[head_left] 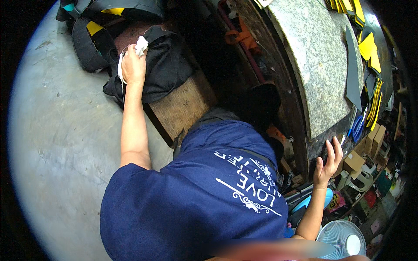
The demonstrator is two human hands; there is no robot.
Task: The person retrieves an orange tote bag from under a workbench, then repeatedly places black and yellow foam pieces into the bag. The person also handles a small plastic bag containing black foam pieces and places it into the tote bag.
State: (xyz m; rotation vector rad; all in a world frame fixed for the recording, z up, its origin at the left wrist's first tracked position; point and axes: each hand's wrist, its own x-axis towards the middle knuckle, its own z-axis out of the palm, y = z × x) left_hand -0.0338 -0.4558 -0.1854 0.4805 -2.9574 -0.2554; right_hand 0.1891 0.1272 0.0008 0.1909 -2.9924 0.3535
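Far left, crumpled white cloth (pixel 141 45) pinched by left hand (pixel 134 65) near black fabric (pixel 167 71); could be dropped if grip is loosened. Right, by tabletop (pixel 320 65): right hand (pixel 327 166) spread; blue-handled tool (pixel 358 128) could be knocked if hand is swung.

Black fabric straps (pixel 87 54): cut off, upper edge. White cloth (pixel 141 45): partly hidden by left hand (pixel 134 65). Electric fan (pixel 342 238): lower rim cut off.

Wooden bench (pixel 182 108): black cloth (pixel 167 69). Speckled tabletop (pixel 315 65): grey piece (pixel 352 71).
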